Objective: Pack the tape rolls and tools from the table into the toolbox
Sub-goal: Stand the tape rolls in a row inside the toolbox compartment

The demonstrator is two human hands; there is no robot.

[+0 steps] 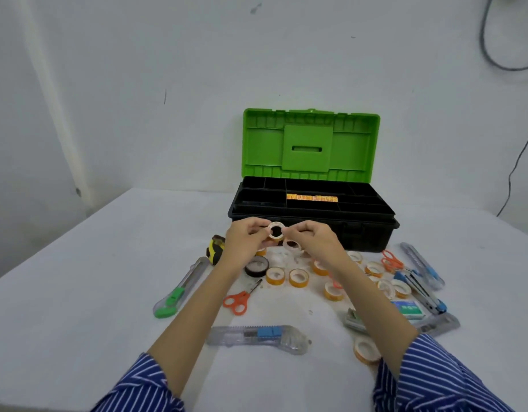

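Note:
A black toolbox [367,230] with an upright green lid [310,144] stands open at the back of the table. Just in front of it, my left hand [242,242] and my right hand [316,236] both pinch one small tape roll [276,230], held up on edge between them. A second pale roll [292,246] shows just below my right hand's fingers; whether they hold it I cannot tell. Several yellow tape rolls [275,276] and a black roll [257,266] lie on the table under my arms.
Around the rolls lie orange scissors [237,300], a second orange pair [390,260], a green utility knife [179,288], clear-and-blue knives [257,336], a yellow tape measure [216,248], a blue stapler [420,291] and a staple box [408,309]. A wall stands close behind.

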